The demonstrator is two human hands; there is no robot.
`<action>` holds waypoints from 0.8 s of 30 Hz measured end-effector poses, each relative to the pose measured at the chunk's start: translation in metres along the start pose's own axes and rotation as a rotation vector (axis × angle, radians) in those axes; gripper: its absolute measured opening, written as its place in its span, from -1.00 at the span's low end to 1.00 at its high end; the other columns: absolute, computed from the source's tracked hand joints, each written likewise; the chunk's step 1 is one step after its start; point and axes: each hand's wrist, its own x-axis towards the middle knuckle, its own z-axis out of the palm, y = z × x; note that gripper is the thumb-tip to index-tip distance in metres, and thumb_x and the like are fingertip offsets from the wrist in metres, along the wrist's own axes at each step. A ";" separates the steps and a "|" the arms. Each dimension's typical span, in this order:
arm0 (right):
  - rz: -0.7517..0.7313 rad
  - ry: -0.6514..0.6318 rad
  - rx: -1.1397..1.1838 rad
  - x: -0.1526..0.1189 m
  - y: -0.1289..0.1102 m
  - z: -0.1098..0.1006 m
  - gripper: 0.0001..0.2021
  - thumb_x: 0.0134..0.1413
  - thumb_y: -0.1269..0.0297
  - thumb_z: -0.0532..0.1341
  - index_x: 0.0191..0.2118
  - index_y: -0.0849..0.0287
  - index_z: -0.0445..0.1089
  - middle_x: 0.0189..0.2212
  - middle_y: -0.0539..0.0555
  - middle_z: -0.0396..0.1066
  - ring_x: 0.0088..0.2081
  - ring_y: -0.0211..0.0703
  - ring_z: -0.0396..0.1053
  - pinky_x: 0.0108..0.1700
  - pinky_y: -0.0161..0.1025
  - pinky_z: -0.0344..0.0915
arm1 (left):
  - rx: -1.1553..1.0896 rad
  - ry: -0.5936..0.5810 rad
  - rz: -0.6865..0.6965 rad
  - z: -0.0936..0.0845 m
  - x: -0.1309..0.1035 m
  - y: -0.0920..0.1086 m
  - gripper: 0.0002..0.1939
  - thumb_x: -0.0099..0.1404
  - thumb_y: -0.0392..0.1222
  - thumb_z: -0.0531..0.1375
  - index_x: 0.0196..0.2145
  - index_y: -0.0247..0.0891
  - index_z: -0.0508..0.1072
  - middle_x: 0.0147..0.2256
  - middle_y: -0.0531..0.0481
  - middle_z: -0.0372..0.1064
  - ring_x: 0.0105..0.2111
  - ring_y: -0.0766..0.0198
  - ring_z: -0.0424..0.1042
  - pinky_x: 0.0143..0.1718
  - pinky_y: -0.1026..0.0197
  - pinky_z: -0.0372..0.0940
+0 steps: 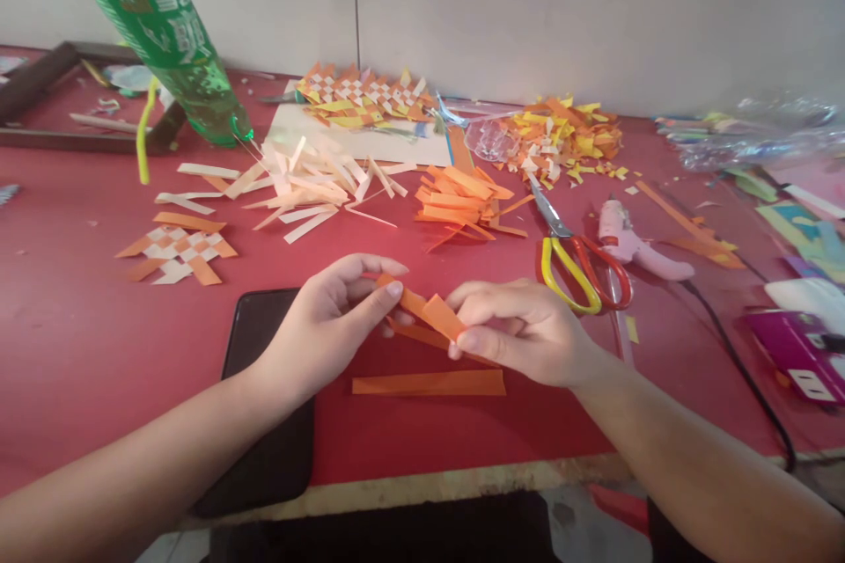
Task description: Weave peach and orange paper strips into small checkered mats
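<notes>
Between my two hands are orange paper strips (415, 303), one crossing over another near the right fingers. My left hand (347, 308) pinches the left end between thumb and index finger. On the other side, my right hand (508, 325) is closed on the folded or overlapped right part. A further orange strip (429, 383) lies flat on the red table just below the hands. Behind them sit a pile of orange strips (459, 198) and a pile of pale strips (310, 180). A woven orange and white piece (178, 253) lies at the left.
A black phone (264, 422) lies by the left forearm. Scissors (571, 259) and a pink glue gun (637, 244) with a black cord are at right. A green bottle (165, 35), brown frame (49, 141) and scrap heap (568, 136) stand farther back on the red table (79, 334).
</notes>
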 end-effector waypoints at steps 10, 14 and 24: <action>0.393 0.157 0.120 -0.001 0.006 0.013 -0.76 0.07 0.24 0.38 -0.35 0.13 0.27 -0.47 -0.05 0.41 -0.46 -0.28 0.42 -0.43 -0.34 0.29 | -0.061 -0.175 -0.105 -0.001 -0.004 -0.001 -0.80 0.35 -0.22 0.25 -0.08 -0.27 0.45 -0.31 -0.01 0.62 -0.28 0.29 0.63 -0.21 0.33 0.49; 0.401 0.204 0.118 -0.001 0.006 0.014 -0.71 0.08 0.25 0.38 -0.27 0.10 0.21 -0.47 -0.05 0.48 -0.46 -0.28 0.47 -0.41 -0.35 0.32 | 0.061 -0.113 -0.053 -0.002 -0.007 0.000 -0.73 0.37 -0.18 0.19 -0.01 -0.28 0.47 -0.27 -0.07 0.62 -0.20 0.20 0.62 -0.15 0.24 0.49; 0.396 0.212 0.092 -0.003 0.006 0.017 -0.69 0.06 0.22 0.39 -0.24 0.10 0.22 -0.48 -0.05 0.49 -0.48 -0.27 0.48 -0.44 -0.34 0.34 | 0.228 0.020 -0.017 0.001 -0.004 -0.002 -0.74 0.22 -0.05 0.37 -0.18 -0.21 0.57 -0.29 -0.03 0.64 -0.28 0.18 0.64 -0.23 0.26 0.53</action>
